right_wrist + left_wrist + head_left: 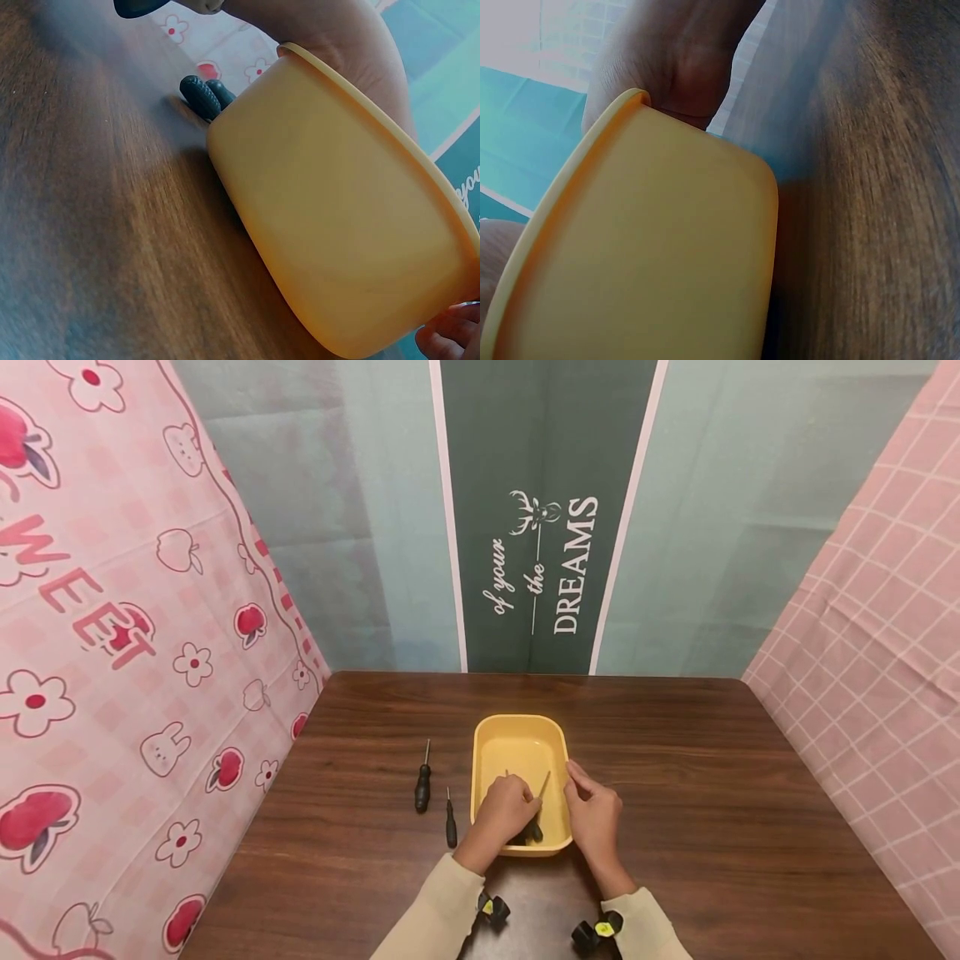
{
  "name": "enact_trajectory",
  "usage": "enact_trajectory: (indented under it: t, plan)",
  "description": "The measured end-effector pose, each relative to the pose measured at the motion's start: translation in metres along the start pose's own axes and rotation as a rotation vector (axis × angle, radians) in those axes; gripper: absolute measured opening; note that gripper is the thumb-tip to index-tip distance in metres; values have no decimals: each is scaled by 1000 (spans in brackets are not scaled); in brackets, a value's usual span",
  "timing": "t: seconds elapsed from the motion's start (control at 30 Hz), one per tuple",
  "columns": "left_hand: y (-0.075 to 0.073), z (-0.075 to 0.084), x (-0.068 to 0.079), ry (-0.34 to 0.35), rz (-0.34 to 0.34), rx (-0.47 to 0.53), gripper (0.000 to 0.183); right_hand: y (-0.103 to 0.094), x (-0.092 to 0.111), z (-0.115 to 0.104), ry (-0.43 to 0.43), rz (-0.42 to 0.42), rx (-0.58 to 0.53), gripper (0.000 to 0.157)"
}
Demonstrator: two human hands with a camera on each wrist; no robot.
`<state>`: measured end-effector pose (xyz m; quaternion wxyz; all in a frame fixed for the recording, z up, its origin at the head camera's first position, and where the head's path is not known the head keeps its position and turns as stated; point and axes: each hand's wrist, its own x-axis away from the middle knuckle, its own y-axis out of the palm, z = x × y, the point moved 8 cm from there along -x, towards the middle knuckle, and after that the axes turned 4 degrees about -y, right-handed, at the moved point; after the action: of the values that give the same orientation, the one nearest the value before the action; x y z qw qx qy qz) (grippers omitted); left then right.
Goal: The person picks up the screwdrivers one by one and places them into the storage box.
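A yellow plastic bin (521, 735) stands on the table. My left hand (506, 810) reaches over its near left rim, fingers curled down inside. Beside the left thumb lies a screwdriver (536, 832) with a black handle and a thin shaft. Another thin tip shows above the knuckles; more dark handle is partly hidden under the hand. I cannot tell whether the left fingers hold a screwdriver. My right hand (596, 818) grips the bin's right rim. In the right wrist view its fingertips (446, 334) are at the rim. The left wrist view shows mainly the bin's outer wall (652, 240).
Left of the bin, a larger black-handled screwdriver (423, 787) and a smaller one (451, 823) lie on the brown wood table (675, 760). Printed cloths hang at the left, back and right. Black wrist devices (597, 932) sit at both sleeves.
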<state>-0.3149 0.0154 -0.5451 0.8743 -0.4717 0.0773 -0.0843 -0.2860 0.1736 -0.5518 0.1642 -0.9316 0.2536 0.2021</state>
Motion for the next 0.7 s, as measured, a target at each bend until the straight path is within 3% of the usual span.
enact_trajectory:
  t: [0.43,0.7]
  plan:
    - [4,-4,2,-7,-22,-9,52,2,5,4,4,0,7,24]
    - [7,-4,4,23,-22,-33,51,2,7,5,-2,2,-3,24]
